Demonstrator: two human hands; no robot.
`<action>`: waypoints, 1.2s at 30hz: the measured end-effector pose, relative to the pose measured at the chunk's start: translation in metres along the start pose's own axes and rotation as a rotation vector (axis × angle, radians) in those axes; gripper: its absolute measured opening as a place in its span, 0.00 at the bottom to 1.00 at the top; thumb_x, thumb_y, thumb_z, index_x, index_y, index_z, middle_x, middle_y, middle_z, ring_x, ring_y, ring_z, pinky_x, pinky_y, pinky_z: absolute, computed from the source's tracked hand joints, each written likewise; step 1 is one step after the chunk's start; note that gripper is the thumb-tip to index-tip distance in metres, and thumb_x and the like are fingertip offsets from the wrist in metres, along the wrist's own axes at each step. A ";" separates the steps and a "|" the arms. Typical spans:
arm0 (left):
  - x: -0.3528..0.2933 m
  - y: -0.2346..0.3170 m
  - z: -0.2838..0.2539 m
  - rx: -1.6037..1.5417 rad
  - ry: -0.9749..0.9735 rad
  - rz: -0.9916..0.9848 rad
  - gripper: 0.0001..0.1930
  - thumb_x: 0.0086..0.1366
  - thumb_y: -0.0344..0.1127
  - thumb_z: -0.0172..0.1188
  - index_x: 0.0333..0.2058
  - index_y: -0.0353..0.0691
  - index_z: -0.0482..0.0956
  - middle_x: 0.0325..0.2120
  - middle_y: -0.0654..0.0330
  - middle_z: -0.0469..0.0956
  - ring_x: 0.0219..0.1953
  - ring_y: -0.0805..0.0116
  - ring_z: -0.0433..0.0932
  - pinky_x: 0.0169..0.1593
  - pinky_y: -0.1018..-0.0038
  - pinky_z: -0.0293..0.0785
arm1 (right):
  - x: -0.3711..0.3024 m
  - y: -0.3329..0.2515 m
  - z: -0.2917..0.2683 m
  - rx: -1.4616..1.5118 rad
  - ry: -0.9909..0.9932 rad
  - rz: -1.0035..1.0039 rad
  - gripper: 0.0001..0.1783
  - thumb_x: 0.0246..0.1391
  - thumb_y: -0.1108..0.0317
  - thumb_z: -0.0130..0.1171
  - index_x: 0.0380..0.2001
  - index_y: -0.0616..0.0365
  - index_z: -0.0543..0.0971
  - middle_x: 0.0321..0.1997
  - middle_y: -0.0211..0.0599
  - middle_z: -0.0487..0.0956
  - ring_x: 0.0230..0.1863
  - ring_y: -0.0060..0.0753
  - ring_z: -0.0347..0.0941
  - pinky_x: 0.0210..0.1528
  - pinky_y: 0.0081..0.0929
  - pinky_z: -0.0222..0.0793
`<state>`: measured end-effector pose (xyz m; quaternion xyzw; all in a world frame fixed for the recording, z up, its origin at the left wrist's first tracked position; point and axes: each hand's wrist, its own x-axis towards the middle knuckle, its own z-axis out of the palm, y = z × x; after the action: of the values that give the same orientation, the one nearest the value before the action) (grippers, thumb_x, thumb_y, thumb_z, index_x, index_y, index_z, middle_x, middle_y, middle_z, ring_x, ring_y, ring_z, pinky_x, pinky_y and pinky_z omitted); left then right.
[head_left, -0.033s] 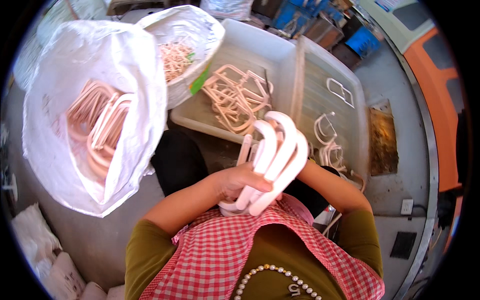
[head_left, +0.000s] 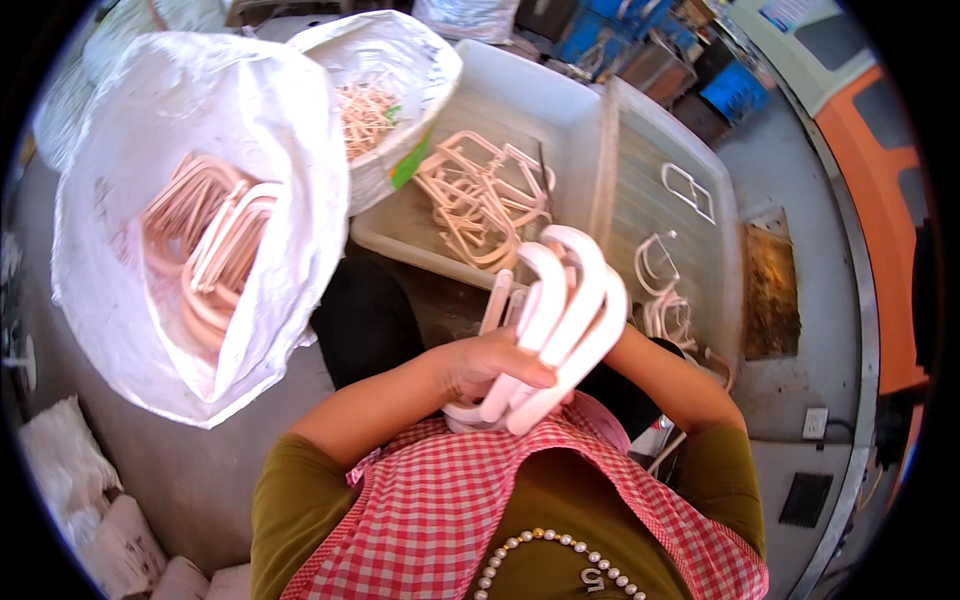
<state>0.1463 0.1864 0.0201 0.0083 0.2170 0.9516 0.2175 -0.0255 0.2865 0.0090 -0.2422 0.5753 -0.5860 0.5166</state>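
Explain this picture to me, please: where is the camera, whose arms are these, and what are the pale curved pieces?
The camera sits on a person's head and looks down, so the picture bends at its rim. The arms from the lower edge are that person's own. The left hand grips a bundle of curved plastic pieces against the checked apron; the right hand is hidden behind the bundle. A white sack on the left holds more pieces. Two trays ahead hold others.

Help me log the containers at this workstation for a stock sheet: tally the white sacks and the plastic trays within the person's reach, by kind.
White woven sacks: 2, a large sack of pale pink curved pieces and a smaller sack behind it.
Shallow translucent trays: 2, a left tray and a right tray.
Total: 4 containers.
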 end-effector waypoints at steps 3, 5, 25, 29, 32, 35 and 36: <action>0.000 0.002 0.013 0.094 -0.038 0.055 0.26 0.49 0.28 0.67 0.48 0.33 0.70 0.37 0.51 0.77 0.38 0.63 0.79 0.44 0.69 0.77 | 0.000 0.001 -0.018 0.131 -0.019 0.043 0.19 0.58 0.62 0.54 0.52 0.54 0.72 0.43 0.32 0.75 0.44 0.25 0.71 0.48 0.23 0.71; 0.003 0.008 0.027 0.192 -0.067 0.121 0.23 0.51 0.29 0.67 0.47 0.36 0.71 0.38 0.55 0.76 0.38 0.68 0.77 0.42 0.73 0.74 | -0.006 -0.021 -0.019 0.146 -0.035 0.031 0.21 0.57 0.61 0.56 0.53 0.56 0.70 0.45 0.34 0.74 0.45 0.27 0.70 0.49 0.24 0.70; -0.190 0.120 0.173 1.012 0.630 1.430 0.14 0.53 0.27 0.64 0.39 0.29 0.76 0.27 0.58 0.79 0.30 0.71 0.80 0.34 0.77 0.77 | 0.066 -0.114 0.185 -0.747 -0.047 -0.732 0.43 0.46 0.59 0.67 0.60 0.68 0.59 0.58 0.52 0.67 0.56 0.38 0.66 0.58 0.32 0.62; -0.209 0.154 0.081 1.154 1.100 1.312 0.20 0.52 0.37 0.68 0.41 0.32 0.76 0.33 0.55 0.79 0.34 0.70 0.79 0.39 0.75 0.76 | 0.097 -0.092 0.214 -0.283 -0.299 -0.366 0.33 0.50 0.67 0.63 0.57 0.66 0.63 0.55 0.41 0.71 0.53 0.28 0.69 0.55 0.28 0.66; -0.204 0.137 0.051 1.253 1.292 0.973 0.28 0.50 0.39 0.69 0.47 0.31 0.72 0.40 0.53 0.77 0.43 0.67 0.76 0.48 0.72 0.72 | 0.108 -0.092 0.211 -0.143 -0.305 -0.325 0.29 0.50 0.71 0.62 0.54 0.66 0.65 0.51 0.38 0.74 0.51 0.26 0.71 0.52 0.27 0.67; -0.203 0.115 0.035 1.120 0.996 0.851 0.31 0.50 0.34 0.69 0.52 0.34 0.68 0.42 0.54 0.76 0.45 0.66 0.75 0.48 0.73 0.72 | 0.110 -0.096 0.201 -0.099 -0.308 -0.297 0.26 0.49 0.74 0.60 0.53 0.66 0.67 0.50 0.37 0.75 0.50 0.26 0.71 0.52 0.25 0.67; -0.203 0.110 0.036 0.877 0.852 0.834 0.28 0.50 0.31 0.67 0.50 0.33 0.69 0.38 0.54 0.77 0.40 0.65 0.77 0.44 0.71 0.75 | 0.107 -0.099 0.199 -0.106 -0.327 -0.284 0.26 0.49 0.74 0.60 0.52 0.65 0.67 0.50 0.37 0.75 0.50 0.26 0.71 0.52 0.25 0.66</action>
<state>0.2890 0.0270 0.1148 -0.1939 0.6216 0.7020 -0.2884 0.0795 0.0878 0.1113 -0.4394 0.4741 -0.5748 0.5018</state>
